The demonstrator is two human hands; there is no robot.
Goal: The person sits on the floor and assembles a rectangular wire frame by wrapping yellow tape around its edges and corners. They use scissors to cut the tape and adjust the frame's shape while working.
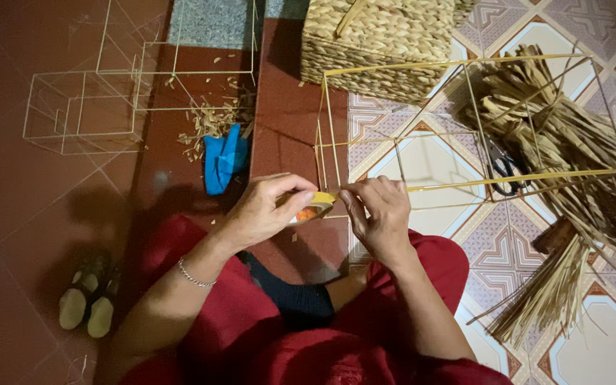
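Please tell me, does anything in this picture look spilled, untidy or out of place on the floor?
Yes. Small straw scraps lie scattered on the red floor beside a blue cloth, like loose cuttings. A pair of scissors lies half buried under the dried straw bundle. The left hand and right hand meet at the wire frame.

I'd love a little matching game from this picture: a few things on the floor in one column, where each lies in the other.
Things:
1. black-handled scissors
2. blue cloth
3. woven straw basket
4. roll of yellow tape

Places:
A. between the left hand and right hand
B. top centre
C. beside the dried straw bundle, inside the thin yellow stick frame
D. on the red floor, by straw scraps

Pairs: 1-C, 2-D, 3-B, 4-A
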